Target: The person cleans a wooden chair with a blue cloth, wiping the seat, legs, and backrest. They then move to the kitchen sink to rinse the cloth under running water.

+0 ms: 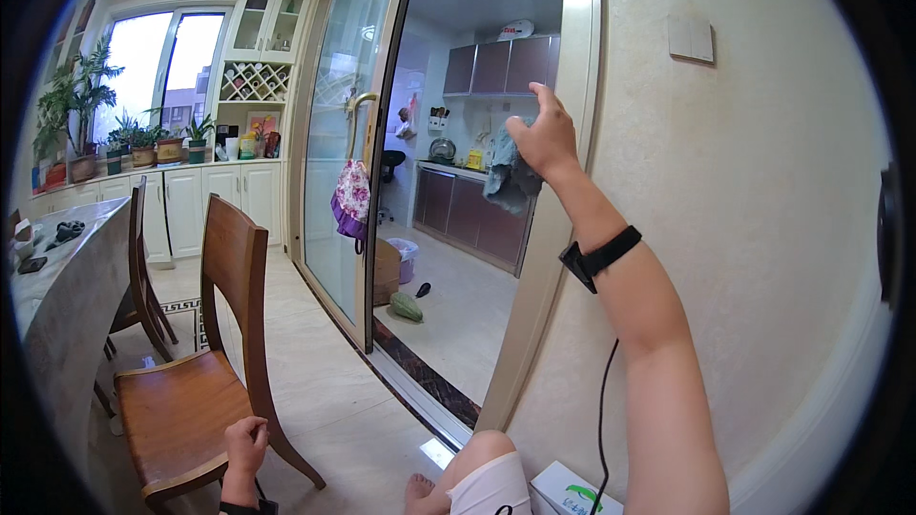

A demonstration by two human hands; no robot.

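Note:
My right hand (547,130) is raised in front of the door frame (581,86), its thumb and index finger spread. A grey-blue cloth (512,175) hangs from this hand, gripped by fingers that are mostly hidden. Lower down, my left hand (245,442) is loosely curled, with nothing visible in it. It overlaps the front corner of a wooden chair (193,400) in the picture; whether it touches the seat, I cannot tell. Both wrists wear black bands.
A glass sliding door (343,157) stands partly open, with a floral bag (352,200) hanging from its handle. Beyond the threshold, a green gourd (406,307) and an eggplant (424,290) lie on the floor. A white carton (565,490) and a black cable (605,415) are beside my knee.

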